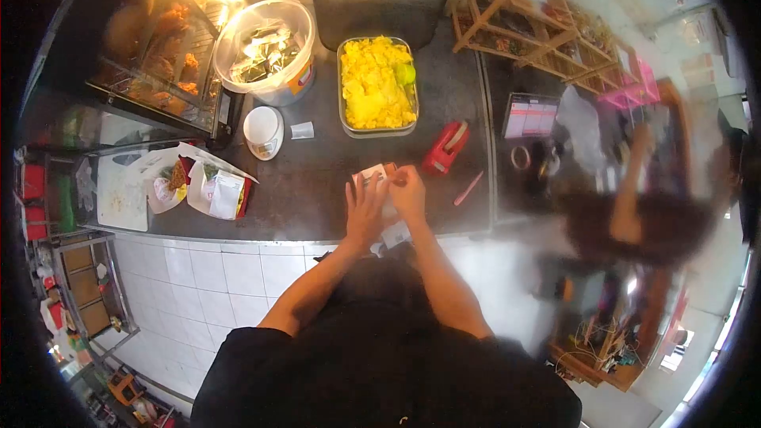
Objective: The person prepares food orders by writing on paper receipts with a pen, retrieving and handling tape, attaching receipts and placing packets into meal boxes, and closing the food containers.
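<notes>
My left hand (365, 208) lies with spread fingers on a small pale paper item (366, 175) at the counter's front edge. Close beside it, my right hand (408, 192) has its fingers pinched together over the item's right part; what they grip is too small to tell. Behind both hands stands a rectangular container of yellow food (377, 83) with a green piece at its right side. A red tape dispenser (446, 147) is to the right of my hands, with a pink pen-like stick (468, 189) nearer the edge.
A plastic tub of packets (265, 51), a white round container (263, 131) and opened food boxes (212, 190) stand on the left. A lit display case (162, 71) is behind them. Wooden racks (535, 20) stand at the back right; a blurred person (634, 222) is at the right.
</notes>
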`<action>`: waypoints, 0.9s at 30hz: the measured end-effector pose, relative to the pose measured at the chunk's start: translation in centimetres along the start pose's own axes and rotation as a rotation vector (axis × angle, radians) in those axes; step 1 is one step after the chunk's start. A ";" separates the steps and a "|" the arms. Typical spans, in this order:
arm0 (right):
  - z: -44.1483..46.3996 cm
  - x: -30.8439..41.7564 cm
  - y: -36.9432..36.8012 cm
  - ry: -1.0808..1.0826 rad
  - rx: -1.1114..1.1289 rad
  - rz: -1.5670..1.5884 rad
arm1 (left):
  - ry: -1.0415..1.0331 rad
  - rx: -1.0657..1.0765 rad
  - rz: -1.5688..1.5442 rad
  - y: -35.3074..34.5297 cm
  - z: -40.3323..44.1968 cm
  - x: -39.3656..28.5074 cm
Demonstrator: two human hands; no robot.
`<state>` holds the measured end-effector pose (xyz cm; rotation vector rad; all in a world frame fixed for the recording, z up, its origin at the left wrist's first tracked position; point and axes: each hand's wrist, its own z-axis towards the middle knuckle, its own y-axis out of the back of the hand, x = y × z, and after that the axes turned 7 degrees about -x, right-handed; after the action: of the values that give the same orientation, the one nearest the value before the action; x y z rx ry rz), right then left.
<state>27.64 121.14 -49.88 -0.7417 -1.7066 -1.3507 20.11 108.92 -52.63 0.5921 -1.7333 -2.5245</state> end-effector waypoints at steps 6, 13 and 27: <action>1.0 -1.3 -0.6 -0.069 -0.034 0.059 | -0.010 -0.026 -0.001 0.5 2.6 0.3; 3.2 -0.6 0.3 0.168 -0.055 0.111 | 0.018 0.015 -0.187 0.8 1.7 -0.6; 7.8 -6.0 -4.8 -0.431 0.410 0.264 | 0.031 0.081 -0.272 2.1 1.3 -0.4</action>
<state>24.69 127.71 -58.15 -1.0199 -2.0449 -0.6570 19.63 109.40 -50.24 0.9265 -1.8674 -2.6056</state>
